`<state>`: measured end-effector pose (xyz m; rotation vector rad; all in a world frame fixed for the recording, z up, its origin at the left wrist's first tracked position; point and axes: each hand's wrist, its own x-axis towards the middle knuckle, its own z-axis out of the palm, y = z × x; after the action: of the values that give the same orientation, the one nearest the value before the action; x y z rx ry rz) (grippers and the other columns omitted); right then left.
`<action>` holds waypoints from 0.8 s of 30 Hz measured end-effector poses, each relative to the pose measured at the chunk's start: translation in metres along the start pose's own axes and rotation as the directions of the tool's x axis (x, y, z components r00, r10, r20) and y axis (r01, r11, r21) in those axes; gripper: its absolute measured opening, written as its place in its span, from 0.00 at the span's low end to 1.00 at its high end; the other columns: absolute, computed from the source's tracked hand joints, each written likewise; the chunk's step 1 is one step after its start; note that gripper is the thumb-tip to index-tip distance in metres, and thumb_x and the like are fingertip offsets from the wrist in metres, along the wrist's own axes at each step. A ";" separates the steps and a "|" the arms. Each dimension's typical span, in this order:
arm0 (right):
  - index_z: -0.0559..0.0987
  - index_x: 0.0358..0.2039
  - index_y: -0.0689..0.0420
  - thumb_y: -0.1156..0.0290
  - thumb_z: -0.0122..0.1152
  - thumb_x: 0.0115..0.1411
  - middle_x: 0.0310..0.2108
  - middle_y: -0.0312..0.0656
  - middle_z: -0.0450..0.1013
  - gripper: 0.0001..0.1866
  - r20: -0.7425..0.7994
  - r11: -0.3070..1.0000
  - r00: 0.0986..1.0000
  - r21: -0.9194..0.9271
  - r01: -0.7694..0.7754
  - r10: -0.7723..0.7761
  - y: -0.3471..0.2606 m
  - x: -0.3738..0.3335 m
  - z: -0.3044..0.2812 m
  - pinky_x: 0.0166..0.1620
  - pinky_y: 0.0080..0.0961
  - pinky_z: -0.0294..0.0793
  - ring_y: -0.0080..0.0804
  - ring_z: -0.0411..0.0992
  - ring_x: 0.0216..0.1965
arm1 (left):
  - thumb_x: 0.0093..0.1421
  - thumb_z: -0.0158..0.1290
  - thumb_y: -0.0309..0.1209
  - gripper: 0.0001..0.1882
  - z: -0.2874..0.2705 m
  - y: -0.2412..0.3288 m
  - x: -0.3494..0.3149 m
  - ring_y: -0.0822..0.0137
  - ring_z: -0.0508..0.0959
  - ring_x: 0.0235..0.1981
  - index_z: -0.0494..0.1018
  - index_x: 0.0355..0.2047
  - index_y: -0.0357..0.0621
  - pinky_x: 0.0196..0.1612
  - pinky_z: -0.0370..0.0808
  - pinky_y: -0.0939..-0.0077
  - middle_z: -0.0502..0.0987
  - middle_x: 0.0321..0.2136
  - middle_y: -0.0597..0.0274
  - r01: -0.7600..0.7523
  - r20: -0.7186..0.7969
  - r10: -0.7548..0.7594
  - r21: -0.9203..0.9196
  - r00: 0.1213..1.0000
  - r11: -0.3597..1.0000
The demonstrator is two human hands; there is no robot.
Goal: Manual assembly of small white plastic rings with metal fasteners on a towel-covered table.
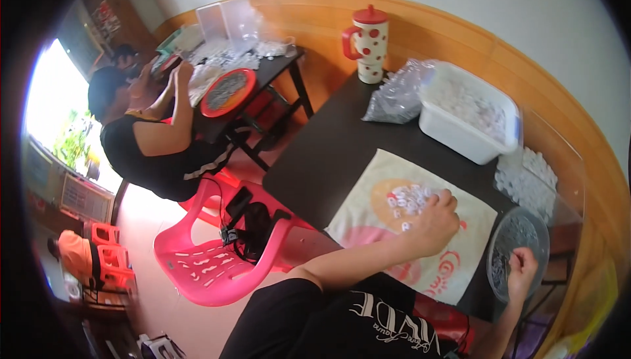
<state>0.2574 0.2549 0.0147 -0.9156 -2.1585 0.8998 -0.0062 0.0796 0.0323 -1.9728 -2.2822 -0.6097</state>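
Observation:
On a pale printed cloth [476, 221] lies a loose pile of small white pieces [407, 199]. Just right of that pile, my left hand [439, 224] has its fingers curled together; whatever they hold is hidden. My right hand [522, 272] is over the near right side of a round clear bowl [497, 244], which contains many small grey, metallic-looking bits. Its thumb and fingers are pinched, and anything between them is too small to make out.
Behind the cloth stand a white tub [460, 141] of small white pieces, a clear plastic bag [397, 96] and a spotted tumbler [372, 43]. A bag of white pieces [526, 178] lies at right. Left are a pink chair [204, 273] and a person [144, 135] working at another table.

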 end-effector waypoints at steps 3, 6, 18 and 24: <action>0.75 0.31 0.63 0.86 0.55 0.54 0.25 0.35 0.69 0.06 -0.036 1.000 0.999 0.001 0.020 -0.020 -0.005 -0.003 -0.004 0.33 0.18 0.68 0.19 0.68 0.28 | 0.44 0.53 0.23 0.08 0.003 0.000 0.011 0.49 0.69 0.49 0.77 0.26 0.34 0.51 0.68 0.57 0.72 0.41 0.43 -0.042 0.040 0.046 -0.095 0.998 0.995; 0.78 0.33 0.62 0.83 0.55 0.56 0.28 0.34 0.72 0.05 -0.064 0.993 0.997 0.107 0.045 -0.038 -0.030 -0.005 0.004 0.32 0.16 0.68 0.19 0.68 0.28 | 0.46 0.54 0.25 0.09 0.012 -0.005 0.011 0.47 0.68 0.54 0.79 0.29 0.36 0.54 0.68 0.55 0.73 0.46 0.42 -0.007 0.066 0.005 0.038 0.998 0.999; 0.78 0.34 0.66 0.87 0.56 0.59 0.33 0.40 0.71 0.05 0.003 0.874 0.988 0.465 0.138 -0.157 -0.126 -0.012 0.069 0.35 0.16 0.68 0.21 0.69 0.31 | 0.53 0.58 0.13 0.07 -0.019 -0.017 -0.009 0.71 0.76 0.31 0.78 0.32 0.35 0.33 0.72 0.78 0.78 0.28 0.61 0.062 -0.026 -0.171 -0.869 0.985 0.491; 0.79 0.38 0.67 0.88 0.56 0.58 0.34 0.41 0.71 0.09 0.126 0.878 0.968 0.459 0.137 -0.217 -0.139 -0.016 0.099 0.36 0.16 0.67 0.22 0.69 0.34 | 0.56 0.54 0.11 0.15 -0.015 -0.026 -0.038 0.76 0.76 0.36 0.80 0.42 0.37 0.39 0.72 0.83 0.78 0.32 0.65 0.111 0.084 -0.148 -0.976 0.985 0.185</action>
<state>0.1437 0.1353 0.0601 -0.4131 -2.0032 1.3500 -0.0276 0.0361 0.0283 -1.9130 -2.1279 -2.7022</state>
